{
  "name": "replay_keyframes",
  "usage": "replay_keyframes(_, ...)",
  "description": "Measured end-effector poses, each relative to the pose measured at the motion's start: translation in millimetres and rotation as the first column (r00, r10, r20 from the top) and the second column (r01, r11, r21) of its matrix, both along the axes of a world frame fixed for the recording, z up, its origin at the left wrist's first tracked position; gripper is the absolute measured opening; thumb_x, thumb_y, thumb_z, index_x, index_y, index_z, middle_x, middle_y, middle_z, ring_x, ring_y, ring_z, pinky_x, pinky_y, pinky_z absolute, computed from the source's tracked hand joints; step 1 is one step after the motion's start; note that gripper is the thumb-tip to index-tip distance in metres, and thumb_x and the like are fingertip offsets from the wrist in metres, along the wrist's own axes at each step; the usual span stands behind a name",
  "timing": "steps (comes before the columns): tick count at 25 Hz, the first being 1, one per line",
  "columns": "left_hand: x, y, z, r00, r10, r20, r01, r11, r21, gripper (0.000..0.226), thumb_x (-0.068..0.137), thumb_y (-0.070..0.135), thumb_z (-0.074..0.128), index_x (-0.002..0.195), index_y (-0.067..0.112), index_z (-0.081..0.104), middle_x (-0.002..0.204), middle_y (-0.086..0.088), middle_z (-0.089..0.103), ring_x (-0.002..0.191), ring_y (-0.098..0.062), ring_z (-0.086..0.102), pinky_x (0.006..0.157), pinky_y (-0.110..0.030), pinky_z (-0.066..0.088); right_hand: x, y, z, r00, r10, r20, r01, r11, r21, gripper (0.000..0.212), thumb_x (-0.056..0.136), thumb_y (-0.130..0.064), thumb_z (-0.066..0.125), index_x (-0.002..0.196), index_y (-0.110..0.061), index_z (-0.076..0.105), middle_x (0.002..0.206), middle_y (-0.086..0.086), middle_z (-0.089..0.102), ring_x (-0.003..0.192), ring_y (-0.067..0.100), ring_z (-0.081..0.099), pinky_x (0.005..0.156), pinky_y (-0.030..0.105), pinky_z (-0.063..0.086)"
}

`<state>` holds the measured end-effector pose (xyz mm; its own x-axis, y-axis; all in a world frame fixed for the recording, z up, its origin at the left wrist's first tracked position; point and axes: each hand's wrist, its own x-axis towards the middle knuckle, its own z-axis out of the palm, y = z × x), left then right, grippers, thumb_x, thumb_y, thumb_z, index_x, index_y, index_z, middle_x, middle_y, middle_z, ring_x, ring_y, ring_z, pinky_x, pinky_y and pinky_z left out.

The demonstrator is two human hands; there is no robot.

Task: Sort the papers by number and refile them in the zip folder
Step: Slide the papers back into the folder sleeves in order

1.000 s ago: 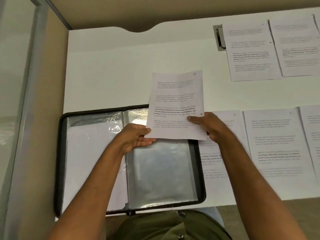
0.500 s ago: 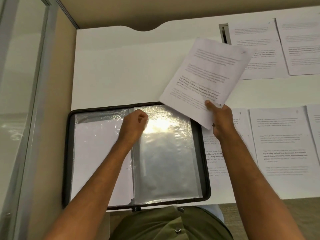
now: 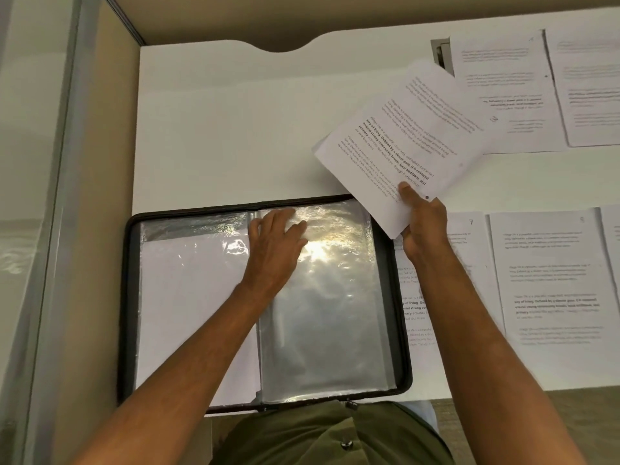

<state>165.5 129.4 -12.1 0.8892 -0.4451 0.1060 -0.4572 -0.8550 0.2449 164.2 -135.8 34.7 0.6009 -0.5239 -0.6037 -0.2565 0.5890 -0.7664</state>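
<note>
Pinching a tilted sheet [image 3: 406, 142], right hand [image 3: 423, 223]; left hand [image 3: 276, 245] flat on zip folder [image 3: 129, 297].

Open zip folder [image 3: 129, 297] on desk [image 3: 218, 129], papers [image 3: 550, 280] to its right

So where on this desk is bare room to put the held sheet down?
The white desk is bare behind the open black zip folder, left of the held printed sheet. The right side is crowded with printed pages: a far row and a near row.
</note>
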Motion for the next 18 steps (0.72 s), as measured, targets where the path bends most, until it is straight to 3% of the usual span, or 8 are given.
replay_keyframes(2, 6.8, -2.1, 4.4, 0.999, -0.017, -0.027, 0.015, 0.998, -0.066, 0.012, 0.087, 0.023, 0.075, 0.098, 0.023, 0.069, 0.114, 0.004, 0.063, 0.111, -0.023, 0.057, 0.102, -0.044, 0.028, 3.7, 2.9, -0.8, 1.0, 0.008, 0.001, -0.008, 1.0, -0.003, 0.045, 0.094, -0.009, 0.076, 0.136, -0.012, 0.064, 0.119, 0.002, 0.077, 0.104, 0.02, 0.076, 0.075, 0.031, 0.063)
replay_keyframes(4, 16.3, -3.8, 9.8, 0.995, -0.044, -0.087, 0.036, 0.995, -0.095, 0.013, 0.085, 0.018, 0.075, 0.089, 0.023, 0.064, 0.103, 0.009, 0.063, 0.105, -0.022, 0.06, 0.101, -0.041, 0.025, 7.1, 5.2, -0.1, 1.0, 0.007, 0.004, -0.007, 1.0, 0.002, 0.045, 0.094, -0.009, 0.076, 0.136, -0.012, 0.063, 0.118, 0.002, 0.077, 0.103, 0.019, 0.076, 0.073, 0.03, 0.062)
replay_keyframes(11, 38.7, -3.6, 25.4, 0.924, -0.209, -0.321, 0.187, 0.978, -0.096, 0.021, 0.081, 0.012, 0.059, 0.086, 0.028, 0.048, 0.094, 0.011, 0.057, 0.096, -0.014, 0.053, 0.096, -0.031, 0.018, 26.7, 5.2, 3.9, 0.998, -0.043, 0.039, 0.041, 0.998, 0.049, 0.043, 0.094, -0.008, 0.075, 0.136, -0.009, 0.064, 0.122, 0.005, 0.076, 0.108, 0.02, 0.075, 0.087, 0.034, 0.063)
replay_keyframes(14, 43.9, -3.6, 24.0, 0.901, -0.222, -0.374, 0.175, 0.972, -0.154, 0.026, 0.081, 0.023, 0.066, 0.099, 0.03, 0.047, 0.099, 0.014, 0.054, 0.099, -0.013, 0.052, 0.099, -0.031, 0.019, 36.5, 8.5, 5.0, 0.999, -0.024, 0.042, 0.022, 0.999, 0.047, 0.044, 0.094, -0.009, 0.076, 0.137, -0.01, 0.063, 0.124, 0.005, 0.076, 0.11, 0.021, 0.074, 0.092, 0.038, 0.062)
replay_keyframes(17, 51.8, -7.4, 28.6, 0.895, -0.149, -0.421, 0.057, 0.973, -0.224, 0.052, 0.081, 0.044, 0.072, 0.123, 0.028, 0.048, 0.101, 0.014, 0.054, 0.098, -0.006, 0.048, 0.102, -0.031, 0.02, 47.3, 9.2, 8.6, 0.997, 0.017, 0.076, -0.023, 0.997, 0.067, 0.047, 0.092, -0.007, 0.077, 0.137, -0.008, 0.063, 0.123, 0.007, 0.076, 0.11, 0.023, 0.074, 0.089, 0.041, 0.063)
replay_keyframes(18, 55.6, -9.7, 29.6, 0.904, -0.129, -0.407, 0.043, 0.976, -0.213, 0.048, 0.083, 0.045, 0.071, 0.123, 0.027, 0.052, 0.1, 0.014, 0.054, 0.098, -0.007, 0.048, 0.102, -0.032, 0.02, 50.6, 9.3, 10.0, 0.995, 0.038, 0.088, -0.045, 0.996, 0.073, 0.049, 0.091, -0.007, 0.078, 0.138, -0.008, 0.062, 0.124, 0.008, 0.075, 0.111, 0.024, 0.074, 0.089, 0.043, 0.063)
